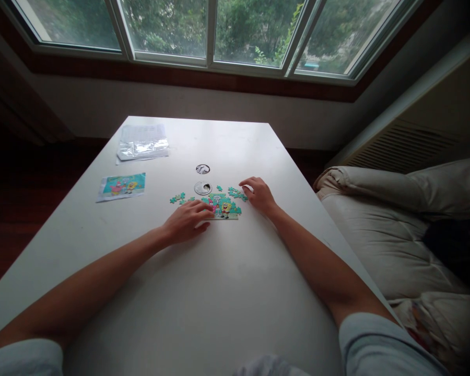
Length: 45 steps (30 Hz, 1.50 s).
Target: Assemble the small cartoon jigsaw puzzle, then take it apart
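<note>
A partly joined jigsaw puzzle with cartoon figures on green lies mid-table. My left hand rests over its left side, fingers apart, covering part of the picture. Just right of the puzzle is my right hand, its fingers curved and apart beside loose puzzle pieces; no piece shows between them. More loose pieces are scattered left of the puzzle, some partly hidden by my left hand. A single green piece sits above the puzzle.
The white table has two round holes beyond the puzzle, the nearer with a metal-looking ring. To the left lie a picture sheet and a clear plastic bag. A cushioned sofa stands along the right.
</note>
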Motion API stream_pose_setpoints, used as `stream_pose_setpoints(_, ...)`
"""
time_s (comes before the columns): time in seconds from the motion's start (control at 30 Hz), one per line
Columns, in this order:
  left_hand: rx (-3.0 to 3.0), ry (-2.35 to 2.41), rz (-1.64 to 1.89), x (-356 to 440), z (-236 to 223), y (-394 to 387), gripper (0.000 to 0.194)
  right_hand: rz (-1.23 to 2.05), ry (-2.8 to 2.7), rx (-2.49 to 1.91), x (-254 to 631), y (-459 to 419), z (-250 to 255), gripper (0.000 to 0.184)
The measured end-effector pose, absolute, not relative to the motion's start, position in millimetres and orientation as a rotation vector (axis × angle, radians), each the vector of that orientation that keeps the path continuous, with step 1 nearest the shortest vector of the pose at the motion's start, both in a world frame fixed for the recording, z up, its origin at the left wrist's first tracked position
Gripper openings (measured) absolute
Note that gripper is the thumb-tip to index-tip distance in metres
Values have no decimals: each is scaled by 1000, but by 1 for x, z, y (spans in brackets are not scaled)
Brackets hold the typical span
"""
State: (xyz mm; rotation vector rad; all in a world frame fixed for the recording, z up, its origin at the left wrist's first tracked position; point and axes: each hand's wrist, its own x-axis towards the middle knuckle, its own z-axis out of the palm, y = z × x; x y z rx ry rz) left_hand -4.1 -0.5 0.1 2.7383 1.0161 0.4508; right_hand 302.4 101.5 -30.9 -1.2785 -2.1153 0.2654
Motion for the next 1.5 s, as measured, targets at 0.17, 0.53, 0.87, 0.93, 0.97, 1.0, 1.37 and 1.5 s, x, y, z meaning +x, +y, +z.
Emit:
stream_pose_setpoints(0.17,2876,847,348,0,-6,-5,41,260,-2190,-1290,304,102,-31,15)
stream_pose_setpoints(0.53,2938,866,286,4,-4,-12,43,243,-2324,-1274,300,98,-29,11)
stream_pose_setpoints(0.87,2756,1436,483,-14,1,10,30,238,-2354,-1266,299,96,-30,12)
stream_pose_setpoints(0.93,2712,1668,482,-27,2,19,30,237,-2353,-1258,299,96,-30,12)
stream_pose_setpoints(0.97,2690,1781,470,-33,3,22,30,236,-2354,-1255,299,96,-30,12)
stream_pose_setpoints(1.0,2671,1881,447,-39,3,25,29,235,-2354,-1254,299,96,-29,13)
stream_pose_setpoints(1.37,2589,2060,251,-52,5,32,30,224,-2363,-1265,298,96,-30,14)
stream_pose_setpoints(1.5,2523,2072,287,-52,3,35,25,233,-2356,-1254,298,96,-31,14)
